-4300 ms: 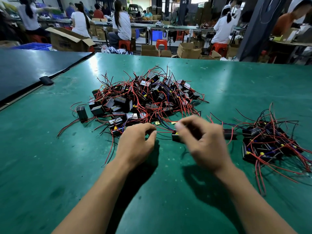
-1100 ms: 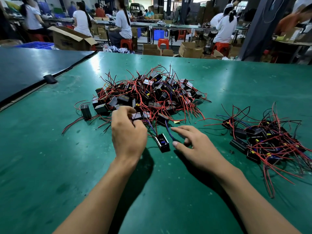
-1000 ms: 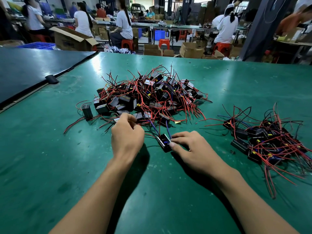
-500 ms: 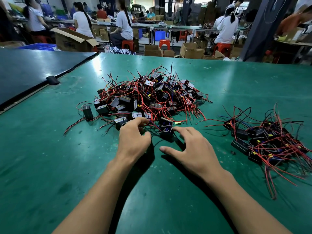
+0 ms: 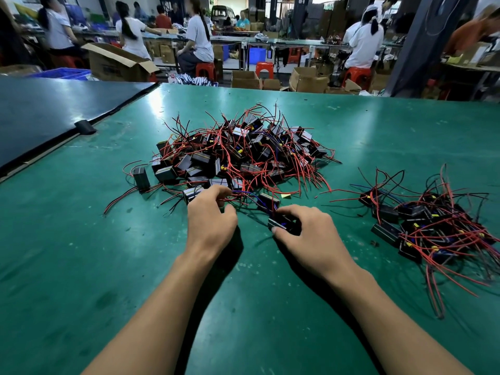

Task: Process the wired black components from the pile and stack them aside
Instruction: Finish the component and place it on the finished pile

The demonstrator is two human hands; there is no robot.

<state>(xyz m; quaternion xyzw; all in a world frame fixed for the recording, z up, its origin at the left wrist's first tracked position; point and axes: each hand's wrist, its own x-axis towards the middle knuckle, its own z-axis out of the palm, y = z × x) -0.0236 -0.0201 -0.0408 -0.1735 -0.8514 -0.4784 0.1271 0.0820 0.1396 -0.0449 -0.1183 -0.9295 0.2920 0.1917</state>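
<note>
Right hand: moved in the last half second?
Yes. The right hand drew its fingers back toward the person, away from the yellow scrap, and grips a black component.

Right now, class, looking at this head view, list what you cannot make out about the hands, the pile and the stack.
- Head view: the left hand turns its back to the camera, hiding whether its fingertips pinch the wires.
- The component gripped by the right hand is mostly covered by its fingers.
- The pile: tangled wires hide lower pieces, so no count.
- The stack is cut off by the right edge.
</note>
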